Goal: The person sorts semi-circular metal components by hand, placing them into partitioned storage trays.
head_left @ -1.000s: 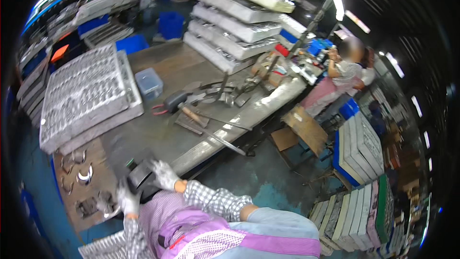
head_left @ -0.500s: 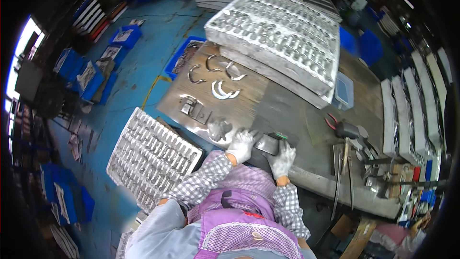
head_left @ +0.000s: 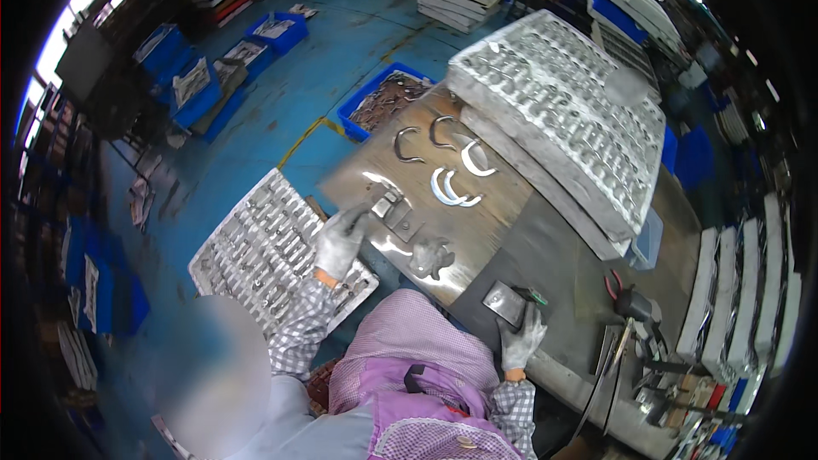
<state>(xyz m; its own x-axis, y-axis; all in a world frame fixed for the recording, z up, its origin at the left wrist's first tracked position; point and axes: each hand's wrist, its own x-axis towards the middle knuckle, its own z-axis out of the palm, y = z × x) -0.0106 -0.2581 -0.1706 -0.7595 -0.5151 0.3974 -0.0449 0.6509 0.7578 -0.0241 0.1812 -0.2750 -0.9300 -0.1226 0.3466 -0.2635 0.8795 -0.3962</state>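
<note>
My left hand, in a pale glove, reaches over the right edge of a light moulded tray filled with rows of small metal parts. Its fingers are stretched out beside a small metal fixture at the bench's left edge; I make out nothing in them. My right hand, also gloved, grips the near side of a flat rectangular metal block at the bench's front edge. A small green piece shows at the block's right end, by the fingertips. A crumpled grey rag lies between the hands.
Several curved metal pieces lie on the bench. Large stacked trays occupy its far side. Pliers and long metal tools sit at the right. A blue bin of scrap stands on the floor behind.
My left hand has left the block and moved left to the fixture and tray. My right hand stays at the block. The whole view has shifted, with the bench now further right.
</note>
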